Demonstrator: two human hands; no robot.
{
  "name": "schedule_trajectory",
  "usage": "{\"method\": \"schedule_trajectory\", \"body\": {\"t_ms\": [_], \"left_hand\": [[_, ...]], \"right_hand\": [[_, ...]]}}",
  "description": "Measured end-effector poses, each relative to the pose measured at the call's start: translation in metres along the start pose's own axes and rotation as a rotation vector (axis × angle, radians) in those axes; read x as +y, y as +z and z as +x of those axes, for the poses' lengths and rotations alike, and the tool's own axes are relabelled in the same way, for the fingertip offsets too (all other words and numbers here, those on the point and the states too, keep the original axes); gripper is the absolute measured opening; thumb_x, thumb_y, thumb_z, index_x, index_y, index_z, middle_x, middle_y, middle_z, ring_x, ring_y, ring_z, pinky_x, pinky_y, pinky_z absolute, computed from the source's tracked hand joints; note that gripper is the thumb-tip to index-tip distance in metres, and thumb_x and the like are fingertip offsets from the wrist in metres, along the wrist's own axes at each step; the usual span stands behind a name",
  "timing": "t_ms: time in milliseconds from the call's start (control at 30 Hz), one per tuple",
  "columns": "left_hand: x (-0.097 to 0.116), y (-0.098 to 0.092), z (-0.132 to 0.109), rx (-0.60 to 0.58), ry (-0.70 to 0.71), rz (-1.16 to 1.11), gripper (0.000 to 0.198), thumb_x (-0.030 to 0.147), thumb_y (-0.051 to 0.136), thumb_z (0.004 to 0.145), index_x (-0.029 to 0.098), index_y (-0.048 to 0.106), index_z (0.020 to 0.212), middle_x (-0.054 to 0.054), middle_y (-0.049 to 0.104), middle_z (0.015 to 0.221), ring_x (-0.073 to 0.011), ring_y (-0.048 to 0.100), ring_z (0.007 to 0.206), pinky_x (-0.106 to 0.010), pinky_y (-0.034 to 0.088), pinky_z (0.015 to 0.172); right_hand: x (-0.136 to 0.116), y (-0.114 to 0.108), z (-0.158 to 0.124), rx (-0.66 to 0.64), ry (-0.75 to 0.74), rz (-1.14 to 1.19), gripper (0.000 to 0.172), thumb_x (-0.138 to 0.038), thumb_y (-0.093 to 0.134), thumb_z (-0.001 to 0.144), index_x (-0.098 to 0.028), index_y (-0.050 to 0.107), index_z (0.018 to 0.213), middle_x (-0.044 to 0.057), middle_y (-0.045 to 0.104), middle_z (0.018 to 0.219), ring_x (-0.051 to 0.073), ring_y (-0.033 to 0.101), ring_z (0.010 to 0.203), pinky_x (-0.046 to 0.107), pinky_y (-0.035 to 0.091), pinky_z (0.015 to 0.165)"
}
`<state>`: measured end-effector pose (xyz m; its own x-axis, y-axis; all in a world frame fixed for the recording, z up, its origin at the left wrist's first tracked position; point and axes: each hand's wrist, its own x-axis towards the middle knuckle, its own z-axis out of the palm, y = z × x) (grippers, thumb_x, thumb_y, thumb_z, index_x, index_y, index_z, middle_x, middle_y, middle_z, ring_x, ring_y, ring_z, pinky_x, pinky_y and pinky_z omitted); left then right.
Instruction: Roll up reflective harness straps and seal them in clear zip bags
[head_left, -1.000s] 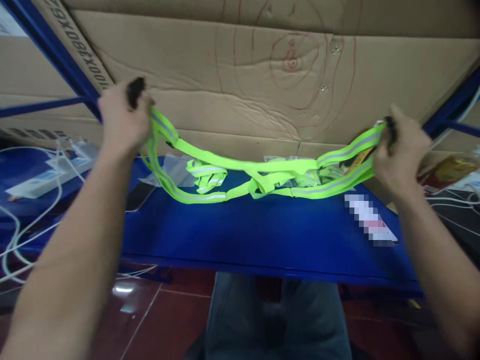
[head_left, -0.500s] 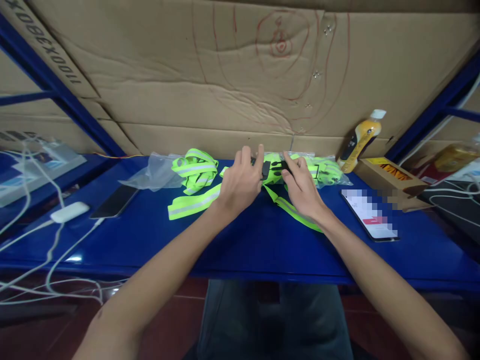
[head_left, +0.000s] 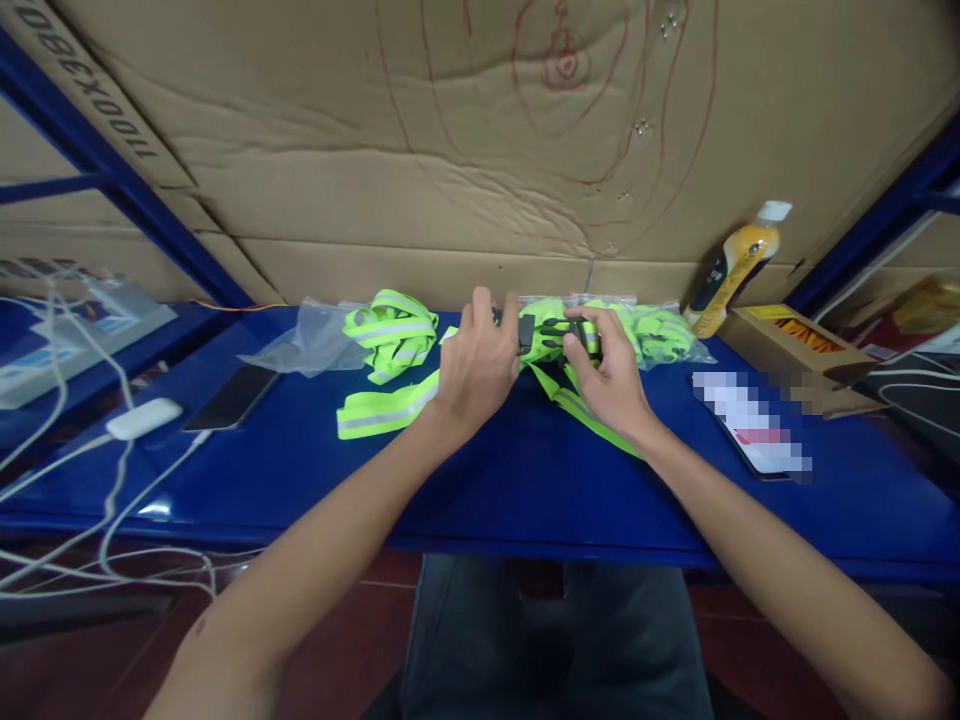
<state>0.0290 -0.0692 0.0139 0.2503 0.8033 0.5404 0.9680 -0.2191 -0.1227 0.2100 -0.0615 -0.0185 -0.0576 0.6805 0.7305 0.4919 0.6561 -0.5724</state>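
Observation:
My left hand (head_left: 480, 362) is closed on the black socket half of a side-release buckle (head_left: 527, 334). Facing it, my right hand (head_left: 609, 365) pinches the pronged half of the buckle (head_left: 556, 333), whose prongs point left toward the socket. The two halves lie very close; whether the prong tips are inside I cannot tell. Neon-yellow reflective strap (head_left: 386, 412) with a grey stripe runs out left from under my left hand. Another length of strap (head_left: 600, 424) trails below my right hand. A bundled reflective strap (head_left: 391, 335) lies left of my left hand.
Clear plastic bags (head_left: 319, 338) and a dark phone (head_left: 232, 397) with white cables lie left on the blue table (head_left: 480, 500). Bagged straps (head_left: 664, 335), a yellow bottle (head_left: 735, 270), an open carton (head_left: 795, 345) and a lit phone (head_left: 750, 425) are right. Cardboard (head_left: 315, 200) stands behind.
The view has shifted slightly. My right hand's fingers have changed their hold on the pronged half, and more of its black frame shows. The prongs look nearer the socket.

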Motion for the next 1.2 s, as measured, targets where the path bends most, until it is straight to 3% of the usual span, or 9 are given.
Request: {"method": "schedule_trajectory", "body": {"t_ms": [233,433,567,700,800,867,967,1067,1200], "left_hand": [[0.011,0.008,-0.005,0.03,0.032,-0.001,0.058,0.013,0.046,0.103,0.009,0.043,0.161,-0.023,0.059,0.131,-0.0321,0.067,0.113,-0.029,0.057,0.063],[0.015,0.019,-0.01,0.09,0.109,-0.137,0.061,0.014,0.041,0.103,0.006,0.038,0.164,-0.025,0.059,0.129,-0.0333,0.065,0.114,-0.033,0.058,0.076],[0.001,0.021,-0.008,0.173,0.199,-0.323,0.074,0.019,0.052,0.096,0.005,0.032,0.166,-0.024,0.055,0.134,-0.0359,0.058,0.125,-0.043,0.057,0.095],[-0.019,0.007,0.001,0.226,0.379,-0.494,0.084,0.037,0.066,0.093,0.009,0.034,0.165,-0.023,0.056,0.14,-0.0384,0.051,0.131,-0.055,0.046,0.113],[-0.032,-0.014,0.016,0.241,0.359,-0.604,0.06,0.045,0.063,0.099,0.015,0.055,0.15,-0.019,0.063,0.139,-0.036,0.054,0.133,-0.052,0.043,0.117],[-0.038,-0.029,0.028,0.175,0.355,-0.695,0.043,0.048,0.056,0.105,0.017,0.067,0.133,-0.014,0.071,0.129,-0.0312,0.063,0.124,-0.045,0.047,0.111],[-0.045,-0.044,0.041,0.074,0.293,-0.834,0.046,0.054,0.048,0.109,0.017,0.075,0.114,-0.01,0.077,0.107,-0.0251,0.07,0.101,-0.037,0.051,0.096],[-0.05,-0.046,0.048,-0.045,0.237,-1.005,0.052,0.059,0.047,0.108,0.016,0.075,0.103,-0.007,0.076,0.096,-0.0228,0.069,0.091,-0.034,0.052,0.085],[-0.057,-0.042,0.049,-0.281,0.189,-1.116,0.046,0.057,0.055,0.103,0.017,0.073,0.091,-0.006,0.072,0.09,-0.0215,0.065,0.086,-0.032,0.051,0.078]], "right_hand": [[0.0,0.007,-0.004,-0.018,-0.025,-0.008,0.028,-0.043,0.053,0.106,-0.024,0.061,0.124,0.012,0.065,0.116,0.028,0.065,0.11,0.047,0.054,0.1],[-0.007,0.01,-0.007,-0.077,-0.111,0.009,0.033,-0.039,0.051,0.107,-0.023,0.059,0.134,0.014,0.065,0.122,0.029,0.064,0.117,0.05,0.053,0.105],[-0.002,-0.002,0.001,-0.168,-0.022,0.079,0.037,-0.037,0.058,0.102,-0.022,0.062,0.135,0.009,0.07,0.109,0.024,0.067,0.092,0.044,0.059,0.088],[0.006,-0.026,0.017,-0.219,0.005,0.12,0.03,-0.038,0.074,0.094,-0.022,0.074,0.12,0.005,0.077,0.1,0.023,0.071,0.084,0.04,0.059,0.078],[-0.002,-0.045,0.033,-0.17,-0.156,0.042,0.028,-0.04,0.078,0.093,-0.026,0.079,0.117,0.005,0.081,0.11,0.027,0.076,0.098,0.044,0.06,0.09],[-0.012,-0.054,0.043,-0.127,-0.273,-0.023,0.024,-0.039,0.075,0.097,-0.03,0.08,0.118,0.005,0.082,0.111,0.028,0.076,0.101,0.048,0.059,0.097],[-0.023,-0.06,0.054,-0.033,-0.386,-0.101,0.022,-0.038,0.068,0.101,-0.035,0.081,0.118,0.004,0.082,0.113,0.031,0.074,0.112,0.057,0.057,0.104],[-0.022,-0.059,0.058,0.005,-0.4,-0.14,0.023,-0.039,0.06,0.104,-0.036,0.08,0.117,0.005,0.08,0.119,0.034,0.069,0.125,0.064,0.054,0.109],[-0.009,-0.06,0.055,0.005,-0.456,-0.159,0.024,-0.035,0.056,0.105,-0.035,0.075,0.121,0.006,0.078,0.121,0.033,0.07,0.124,0.064,0.053,0.11]]}}
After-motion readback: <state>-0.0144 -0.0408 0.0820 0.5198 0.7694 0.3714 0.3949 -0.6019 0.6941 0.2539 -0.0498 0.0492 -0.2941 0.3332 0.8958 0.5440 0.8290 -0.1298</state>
